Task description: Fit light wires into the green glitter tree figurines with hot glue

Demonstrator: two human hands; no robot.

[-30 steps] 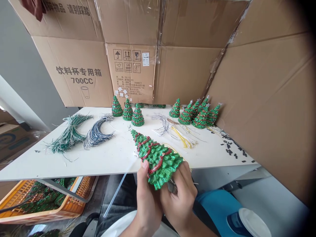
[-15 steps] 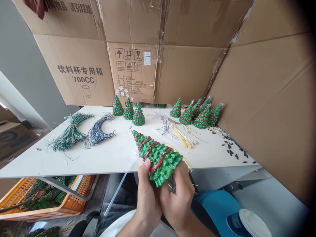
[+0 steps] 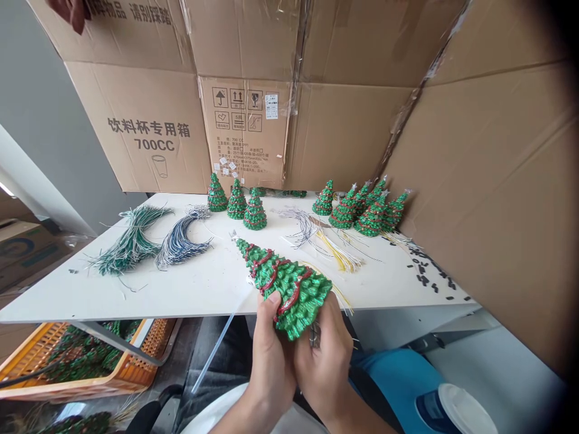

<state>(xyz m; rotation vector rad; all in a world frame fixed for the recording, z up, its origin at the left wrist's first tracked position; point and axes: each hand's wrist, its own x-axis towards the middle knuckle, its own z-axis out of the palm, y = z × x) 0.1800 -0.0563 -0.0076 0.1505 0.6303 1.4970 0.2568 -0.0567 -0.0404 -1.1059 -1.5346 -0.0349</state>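
Note:
A green Christmas tree figure [image 3: 289, 286] with red garland lies tilted over the table's front edge, its star tip toward the upper left. My left hand [image 3: 271, 343] grips it from below, the thumb pressed on its side. At the tree's wide base, my right hand [image 3: 328, 352] is closed round the underside, where some thin wires show near the fingers. What lies inside the base is hidden. Behind stand several small trees [image 3: 255, 212] at the centre and more trees [image 3: 371, 218] at the right.
On the white table [image 3: 181, 298] lie green wires [image 3: 129, 241], blue wires [image 3: 183, 238], yellow wires [image 3: 341, 253] and small black pieces [image 3: 423, 274]. Cardboard [image 3: 353, 132] walls the back and right. An orange crate [image 3: 131, 377] is below left; a white-lidded tub [image 3: 465, 410] is lower right. Another person's hand [image 3: 70, 13] shows top left.
The held tree's tip has shifted slightly left, and both hands have moved a little with it. Both hands keep their hold.

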